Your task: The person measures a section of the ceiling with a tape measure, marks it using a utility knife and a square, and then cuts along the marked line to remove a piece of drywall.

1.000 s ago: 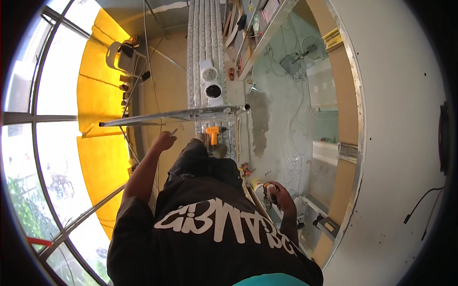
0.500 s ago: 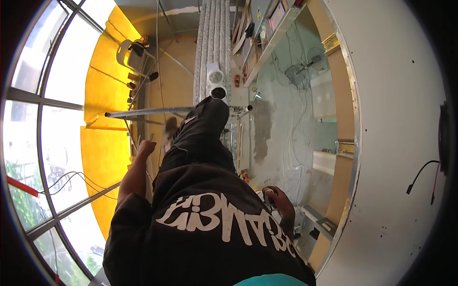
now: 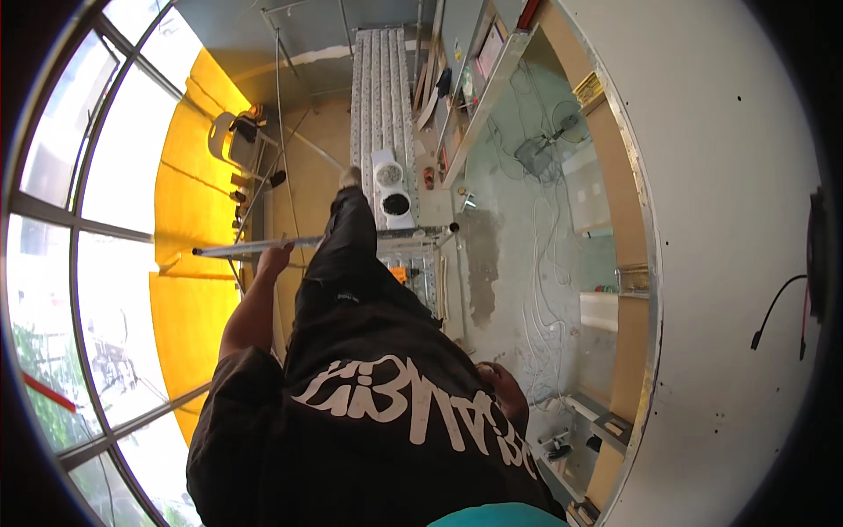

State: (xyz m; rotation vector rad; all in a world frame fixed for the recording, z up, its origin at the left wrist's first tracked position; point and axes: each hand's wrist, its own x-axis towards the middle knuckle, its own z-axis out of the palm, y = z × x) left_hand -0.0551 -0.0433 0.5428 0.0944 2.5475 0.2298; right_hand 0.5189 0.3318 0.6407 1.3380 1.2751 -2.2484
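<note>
My left hand point(image 3: 273, 256) is closed around a horizontal metal rail point(image 3: 228, 249) of a scaffold. My leg in black trousers point(image 3: 344, 237) is lifted across that rail, and its foot point(image 3: 349, 178) rests at the near end of the ribbed metal platform point(image 3: 379, 97). My right hand point(image 3: 506, 392) hangs low by my hip, half hidden behind my black printed shirt point(image 3: 395, 413). Its fingers look curled, and I cannot make out anything in them. Two white buckets point(image 3: 390, 189) stand on the platform just right of my foot.
An orange tool point(image 3: 399, 274) lies under the rail by the scaffold frame. Large windows point(image 3: 97, 228) and a yellow surface point(image 3: 184, 220) fill the left. Far below are a grey floor with loose cables point(image 3: 544, 290) and a fan point(image 3: 546, 149). A white ceiling with a black cable point(image 3: 777, 307) curves along the right.
My left hand has dropped onto the rail and closed on it. My leg has swung up over the rail and forward, so the foot now reaches the platform beside the buckets.
</note>
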